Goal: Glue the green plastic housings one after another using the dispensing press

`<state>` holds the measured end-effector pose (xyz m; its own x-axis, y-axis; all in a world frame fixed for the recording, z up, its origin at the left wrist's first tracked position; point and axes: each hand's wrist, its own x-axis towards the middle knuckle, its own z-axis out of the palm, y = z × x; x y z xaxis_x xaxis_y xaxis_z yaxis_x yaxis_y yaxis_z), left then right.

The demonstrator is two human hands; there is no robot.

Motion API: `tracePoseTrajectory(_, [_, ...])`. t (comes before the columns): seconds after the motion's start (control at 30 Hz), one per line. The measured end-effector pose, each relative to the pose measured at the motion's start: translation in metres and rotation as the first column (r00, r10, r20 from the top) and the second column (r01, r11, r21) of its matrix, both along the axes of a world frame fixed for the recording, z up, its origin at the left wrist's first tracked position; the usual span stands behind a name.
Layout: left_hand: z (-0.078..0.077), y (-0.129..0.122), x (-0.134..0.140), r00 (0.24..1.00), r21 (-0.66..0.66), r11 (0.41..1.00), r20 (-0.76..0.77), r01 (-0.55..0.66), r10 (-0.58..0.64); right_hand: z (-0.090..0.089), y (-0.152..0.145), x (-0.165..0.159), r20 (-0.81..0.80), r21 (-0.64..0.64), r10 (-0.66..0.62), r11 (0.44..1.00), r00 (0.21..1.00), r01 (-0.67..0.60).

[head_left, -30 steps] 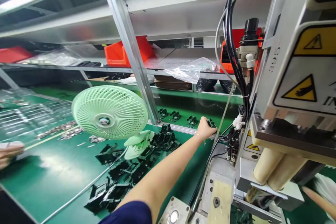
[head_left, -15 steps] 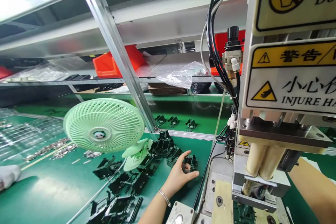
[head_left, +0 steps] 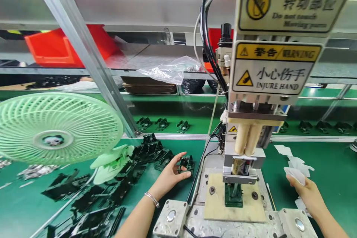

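Note:
My left hand (head_left: 170, 174), with a silver bracelet on the wrist, has its thumb and fingers around a small black plastic part (head_left: 186, 163) on the green bench, left of the press. At the right, my right hand (head_left: 309, 195) pinches a thin white piece of sheet (head_left: 295, 174), beside more white pieces (head_left: 299, 164) lying on the bench. Between my hands stands the press (head_left: 244, 137), its tool lowered over a dark part (head_left: 233, 197) in the cream fixture plate (head_left: 212, 206).
A green fan (head_left: 58, 130) stands at the left, near several black parts (head_left: 95, 223). Two push-button boxes (head_left: 170, 215) flank the press base. Hoses (head_left: 208, 37) run down the press's left side. More parts (head_left: 161, 123) sit along the back ledge, below red bins (head_left: 55, 48).
My view has swung to the right, bringing the whole press and my right hand with the white piece into sight. My left hand keeps its hold on the black part.

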<state>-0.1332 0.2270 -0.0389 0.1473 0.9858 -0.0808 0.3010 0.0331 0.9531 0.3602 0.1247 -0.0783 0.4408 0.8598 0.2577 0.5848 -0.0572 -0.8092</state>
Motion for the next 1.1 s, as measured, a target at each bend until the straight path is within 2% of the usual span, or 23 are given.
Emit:
tracePoseTrajectory(0.2, [0.002,0.001,-0.006,0.999,-0.037,0.999,0.037,0.039,-0.038,-0.006,0.008,0.002,-0.240,-0.065,0.029,0.997,0.970,-0.046])
tracePoseTrajectory(0.37, [0.001,0.003,-0.017,0.990,-0.104,0.990,0.111,0.099,-0.087,-0.006,0.009,0.002,-0.314,-0.077,0.027,0.996,0.949,-0.054])
tracePoseTrajectory(0.57, [-0.008,0.008,-0.021,0.990,-0.096,0.993,0.133,0.065,-0.052,-0.008,0.010,0.002,-0.302,-0.071,0.047,0.995,0.952,-0.072])
tracePoseTrajectory(0.73, [-0.012,0.011,-0.020,0.990,-0.084,0.993,0.119,0.084,-0.073,-0.011,0.011,0.003,-0.269,-0.086,0.043,0.994,0.962,-0.068])
tracePoseTrajectory(1.1, [0.000,0.003,-0.005,0.991,-0.072,0.997,0.133,0.030,-0.021,-0.009,0.006,0.011,-0.266,-0.153,0.011,0.987,0.964,-0.054])
